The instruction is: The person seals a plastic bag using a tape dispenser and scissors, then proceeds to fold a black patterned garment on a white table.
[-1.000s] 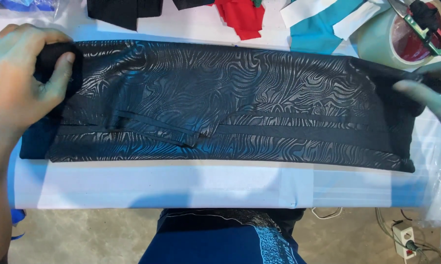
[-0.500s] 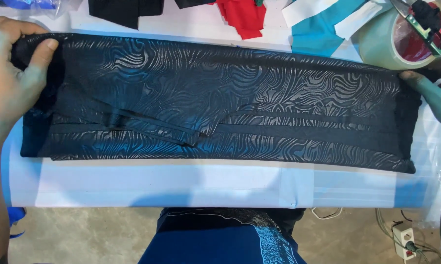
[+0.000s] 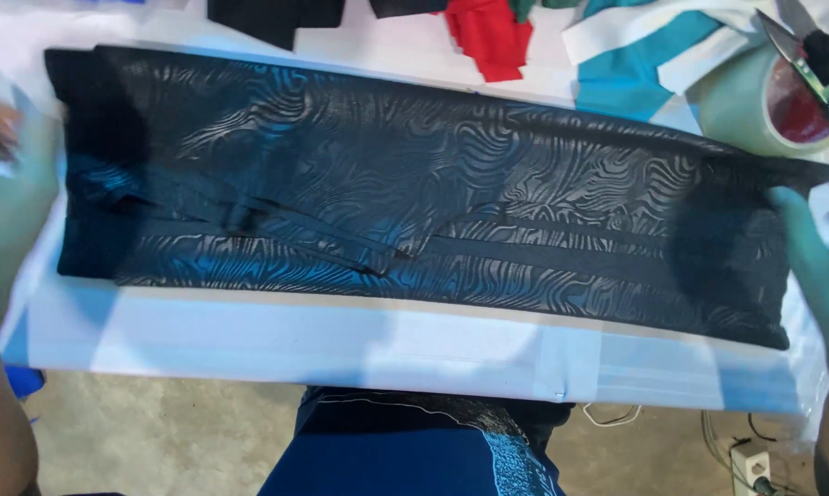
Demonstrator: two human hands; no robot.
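A long black cloth [image 3: 414, 184] with a glossy swirl pattern lies spread flat across the white table [image 3: 341, 340]. My left hand [image 3: 10, 193] is blurred at the cloth's left end, just off its edge, fingers apart and nothing in it. At the right end, my right hand [image 3: 823, 266] rests against the cloth's edge, just below its pointed far corner. Blur hides whether its fingers pinch the fabric.
Behind the cloth lie black [image 3: 277, 18], red [image 3: 490, 37] and teal-and-white [image 3: 635, 55] fabric pieces. A large tape roll [image 3: 736, 101] with scissors [image 3: 814, 64] on it stands at the back right. A power strip [image 3: 755, 464] lies on the floor below.
Both hands pulled the cloth's far edge away from me and laid it flat. My left hand has let go and slid off to the left; the right hand dropped lower along the right end.
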